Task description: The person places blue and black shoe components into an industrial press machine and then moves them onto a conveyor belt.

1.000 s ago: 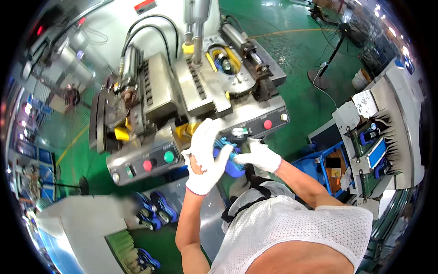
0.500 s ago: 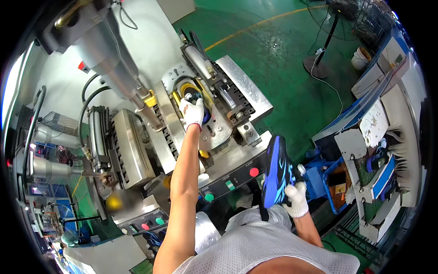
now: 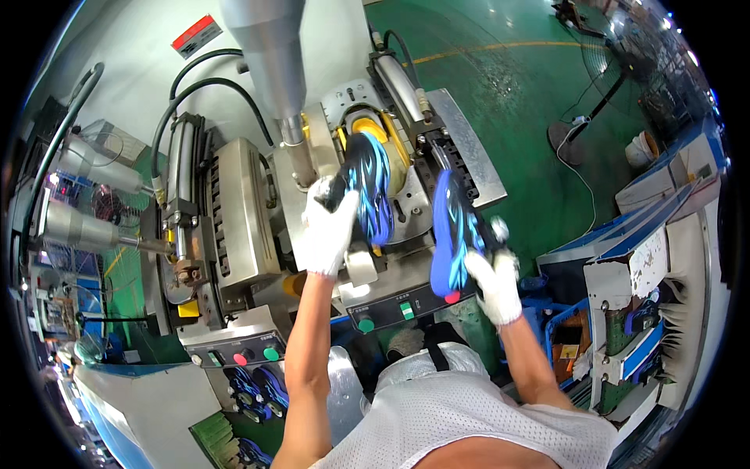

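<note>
A black and blue shoe (image 3: 375, 187) with light-blue streaks is gripped by my left hand (image 3: 326, 234), which wears a white glove. It hangs over the right station of a metal pressing machine (image 3: 316, 160), in front of a yellow-lined mould (image 3: 369, 127). To its right, a matching shoe (image 3: 447, 227) with its blue sole turned left is in my gloved right hand (image 3: 497, 285). That shoe is above the front control panel (image 3: 383, 311) of the machine. The fingertips of both hands are partly hidden.
A second press station (image 3: 230, 219) stands at the left, with hoses behind it. Several shoes sit on a rack (image 3: 254, 395) at the lower left. At the right are a shelf unit (image 3: 641, 289) with brush-like bristles and a blue crate (image 3: 564, 313). A fan (image 3: 566, 141) stands behind.
My left hand has drawn back from the mould and now holds a shoe in front of it. My right hand has moved its shoe forward, away from my lap. The view has shifted.
</note>
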A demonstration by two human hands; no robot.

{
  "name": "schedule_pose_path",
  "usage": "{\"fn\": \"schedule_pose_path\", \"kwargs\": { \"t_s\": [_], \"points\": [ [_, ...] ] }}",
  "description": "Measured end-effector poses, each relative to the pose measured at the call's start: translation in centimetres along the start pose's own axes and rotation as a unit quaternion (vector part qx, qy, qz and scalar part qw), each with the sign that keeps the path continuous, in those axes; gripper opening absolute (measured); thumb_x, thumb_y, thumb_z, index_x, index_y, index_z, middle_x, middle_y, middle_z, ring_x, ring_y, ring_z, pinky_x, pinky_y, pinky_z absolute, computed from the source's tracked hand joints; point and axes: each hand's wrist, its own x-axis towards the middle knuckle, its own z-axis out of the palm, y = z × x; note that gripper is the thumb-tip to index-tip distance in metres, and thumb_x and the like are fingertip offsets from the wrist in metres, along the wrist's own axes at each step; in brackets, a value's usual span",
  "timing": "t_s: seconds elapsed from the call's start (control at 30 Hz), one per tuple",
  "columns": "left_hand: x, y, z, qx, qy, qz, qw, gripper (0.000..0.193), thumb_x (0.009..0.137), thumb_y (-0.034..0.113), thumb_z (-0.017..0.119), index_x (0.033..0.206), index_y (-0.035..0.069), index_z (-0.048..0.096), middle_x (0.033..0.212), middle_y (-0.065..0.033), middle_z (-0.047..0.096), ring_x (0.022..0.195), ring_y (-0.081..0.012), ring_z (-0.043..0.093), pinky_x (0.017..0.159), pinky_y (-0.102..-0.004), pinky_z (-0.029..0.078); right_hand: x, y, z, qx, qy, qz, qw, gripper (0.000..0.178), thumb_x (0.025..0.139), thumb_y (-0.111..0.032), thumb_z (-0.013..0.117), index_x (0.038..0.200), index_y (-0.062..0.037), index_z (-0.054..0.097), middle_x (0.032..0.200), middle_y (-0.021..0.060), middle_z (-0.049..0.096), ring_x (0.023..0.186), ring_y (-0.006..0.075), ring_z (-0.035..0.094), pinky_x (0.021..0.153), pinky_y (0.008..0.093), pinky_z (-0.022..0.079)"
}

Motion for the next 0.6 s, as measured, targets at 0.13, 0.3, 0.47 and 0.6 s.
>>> {"fn": "schedule_pose_path", "kwargs": {
  "t_s": [0.13,0.3,0.47,0.6],
  "points": [
    [-11.1,-2.2,-7.7,-0.103,-0.107,-0.065,0.987,0.053,0.082,0.005,0.072,0.132,0.001,0.057,0.116,-0.0067,0.066,0.107,-0.0164,0.063,0.101,-0.0320,0.049,16.6,-1.5,3.8,0.355,-0.050,0.168,0.918,0.044,0.090,-0.023,0.078,0.117,0.0069,0.060,0.097,0.0100,0.067,0.079,0.0135,0.065,0.068,0.0309,0.055],
    [-26.8,-11.0,-15.2,0.013,-0.071,-0.191,0.979,0.059,0.078,0.014,0.080,0.130,-0.003,0.057,0.117,-0.0145,0.069,0.111,-0.0220,0.065,0.101,-0.0355,0.051,32.1,2.6,18.6,-0.243,-0.042,0.021,0.969,0.048,0.087,-0.039,0.064,0.111,0.0015,0.073,0.116,0.0238,0.071,0.105,0.0365,0.070,0.092,0.0478,0.055],
    [-42.8,-17.8,-17.7,0.141,0.186,-0.388,0.891,0.058,0.081,0.016,0.079,0.131,-0.002,0.055,0.118,-0.0176,0.068,0.109,-0.0253,0.067,0.095,-0.0381,0.053,33.2,5.4,22.7,-0.245,-0.091,0.018,0.965,0.061,0.089,-0.058,0.060,0.104,-0.0005,0.075,0.112,0.0262,0.072,0.104,0.0430,0.070,0.090,0.0526,0.053],
    [-46.1,-27.0,-17.2,0.131,0.291,-0.381,0.868,0.066,0.082,0.020,0.078,0.138,-0.001,0.050,0.123,-0.0187,0.066,0.113,-0.0296,0.066,0.100,-0.0393,0.050,34.2,6.4,19.6,-0.215,-0.055,-0.017,0.975,0.072,0.082,-0.059,0.066,0.116,0.0042,0.072,0.117,0.0321,0.069,0.113,0.0422,0.067,0.097,0.0482,0.051]
  ]
}}
